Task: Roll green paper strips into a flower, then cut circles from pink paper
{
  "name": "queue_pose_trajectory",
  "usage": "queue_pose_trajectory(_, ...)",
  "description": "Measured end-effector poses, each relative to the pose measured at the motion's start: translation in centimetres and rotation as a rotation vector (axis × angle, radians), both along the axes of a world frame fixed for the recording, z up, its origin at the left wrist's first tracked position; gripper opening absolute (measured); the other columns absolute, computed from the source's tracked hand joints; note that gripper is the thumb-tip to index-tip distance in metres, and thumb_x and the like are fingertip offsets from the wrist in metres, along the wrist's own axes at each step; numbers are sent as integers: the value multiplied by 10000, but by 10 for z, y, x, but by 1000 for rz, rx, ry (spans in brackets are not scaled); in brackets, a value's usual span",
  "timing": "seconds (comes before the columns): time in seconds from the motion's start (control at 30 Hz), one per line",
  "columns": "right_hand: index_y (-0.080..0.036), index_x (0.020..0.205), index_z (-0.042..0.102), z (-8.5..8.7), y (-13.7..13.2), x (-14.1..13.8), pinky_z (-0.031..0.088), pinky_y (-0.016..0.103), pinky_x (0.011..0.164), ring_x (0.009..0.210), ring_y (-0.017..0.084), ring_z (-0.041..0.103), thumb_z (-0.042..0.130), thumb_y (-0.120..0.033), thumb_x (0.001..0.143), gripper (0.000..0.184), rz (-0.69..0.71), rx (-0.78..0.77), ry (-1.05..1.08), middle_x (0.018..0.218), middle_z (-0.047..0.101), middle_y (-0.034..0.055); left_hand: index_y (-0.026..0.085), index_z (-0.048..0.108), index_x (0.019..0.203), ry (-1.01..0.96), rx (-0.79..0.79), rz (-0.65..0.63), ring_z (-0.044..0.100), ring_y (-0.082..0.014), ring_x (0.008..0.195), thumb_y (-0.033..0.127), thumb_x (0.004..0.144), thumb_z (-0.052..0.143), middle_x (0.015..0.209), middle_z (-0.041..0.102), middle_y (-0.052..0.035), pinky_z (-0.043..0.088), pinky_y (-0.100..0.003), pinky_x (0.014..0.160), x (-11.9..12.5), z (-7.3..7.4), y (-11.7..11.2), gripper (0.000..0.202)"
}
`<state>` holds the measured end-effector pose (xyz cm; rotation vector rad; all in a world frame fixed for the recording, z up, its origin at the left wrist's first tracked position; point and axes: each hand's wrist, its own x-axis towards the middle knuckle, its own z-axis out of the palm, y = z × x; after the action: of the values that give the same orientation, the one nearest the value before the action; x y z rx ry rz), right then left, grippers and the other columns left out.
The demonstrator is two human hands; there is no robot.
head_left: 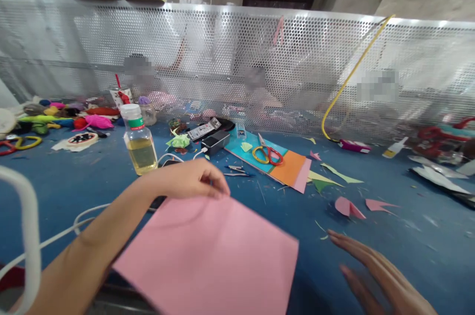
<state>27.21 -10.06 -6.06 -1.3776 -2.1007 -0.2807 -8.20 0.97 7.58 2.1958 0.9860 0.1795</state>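
— Pinching anything, that left hand?
— Yes, its fingers grip the far corner of the pink paper sheet lying on the blue table. The right hand hovers flat, fingers spread.
— Containers?
— A capped bottle, half full of yellowish liquid

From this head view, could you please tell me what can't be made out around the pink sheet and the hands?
- Pink sheet: near corner cut off by the bottom edge.
- Right hand: blurred, wrist out of frame.
- Left hand: fingertips pinch the sheet's far edge; the grip beneath is hidden.
- Behind the mesh screen: only hazy shapes.
- Bottle label: too small to read.
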Motion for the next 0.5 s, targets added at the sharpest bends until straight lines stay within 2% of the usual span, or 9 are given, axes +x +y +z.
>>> queue_pose_trajectory(0.03, -270, 1189, 557, 4, 9, -5, 599, 388, 768, 989, 258, 670, 456, -408, 895, 340, 20, -37, -10, 1131, 681, 67, 201, 706, 923, 45, -98, -37, 647, -141, 828, 238, 799, 591, 912, 723, -4, 463, -222, 736, -4, -7, -3, 174)
queue_pose_trajectory(0.1, -250, 1129, 615, 9, 28, -20, 573, 433, 830, 1019, 264, 656, 460, -413, 898, 322, 79, -147, -39, 1135, 683, 73, 218, 708, 915, 131, -177, -43, 642, -141, 816, 231, 782, 589, 896, 716, 4, 455, -218, 707, -4, -27, -9, 178)
queue_pose_trajectory(0.17, -215, 1161, 617, 12, 47, -40, 519, 459, 920, 1098, 262, 613, 446, -382, 912, 346, 162, -292, -79, 1194, 653, 97, 203, 703, 851, 145, -139, 10, 626, -146, 772, 221, 752, 603, 868, 702, -7, 439, -223, 660, 2, -49, -15, 142)
queue_pose_trajectory(0.23, -191, 1215, 593, 15, 66, -60, 475, 463, 972, 1163, 260, 566, 454, -357, 913, 371, 273, -372, -129, 1266, 604, 116, 184, 683, 774, 140, -64, 76, 592, -153, 758, 252, 724, 635, 870, 670, -21, 413, -234, 635, 8, -64, -18, 97)
queue_pose_trajectory(0.33, -166, 1228, 588, 20, 94, -84, 449, 476, 985, 1188, 275, 539, 484, -327, 893, 386, 397, -357, -147, 1290, 583, 133, 178, 659, 704, 124, 14, 128, 561, -154, 721, 299, 702, 668, 790, 637, -16, 383, -235, 603, 12, -74, -15, 121)
queue_pose_trajectory(0.5, -140, 1162, 612, 22, 151, -96, 410, 488, 1006, 1188, 292, 528, 487, -326, 882, 360, 342, -279, -55, 1252, 600, 159, 184, 659, 736, 80, 141, 214, 567, -134, 660, 255, 759, 622, 702, 633, 9, 387, -221, 587, 22, -87, 1, 84)
